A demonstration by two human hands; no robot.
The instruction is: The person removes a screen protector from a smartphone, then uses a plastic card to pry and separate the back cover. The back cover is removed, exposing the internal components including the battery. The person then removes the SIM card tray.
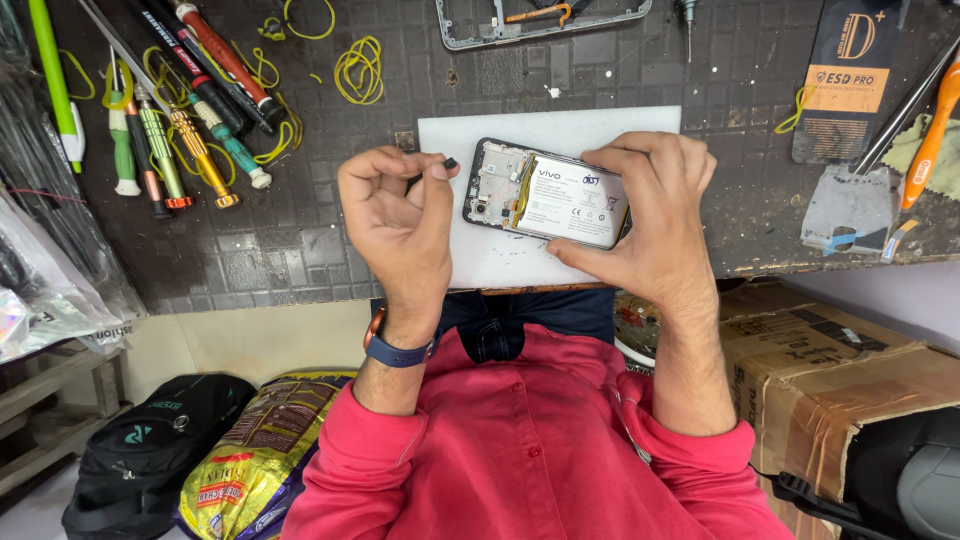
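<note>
**Opened phone held steady on the repair bench**

Red shirt (520, 450) in the foreground; above it the left hand (395, 215) pinches a small dark part (450, 162) between thumb and fingertips, just off the phone's camera end; the right hand (650, 215) is clamped around the opened phone (545, 195), which rests on the white mat (500, 260) at the near edge of the bench (280, 240).

The step likely goes best with the phone pressed flat and the pinch kept firm over the mat, so a dropped piece stays findable.

A white rectangular label covers the battery; a dark card with an orange band (850, 80) lies at the bench's far right corner; a taped cardboard box (830, 360) sits below the right edge; a yellow printed sack (255, 450) lies below the left.
</note>
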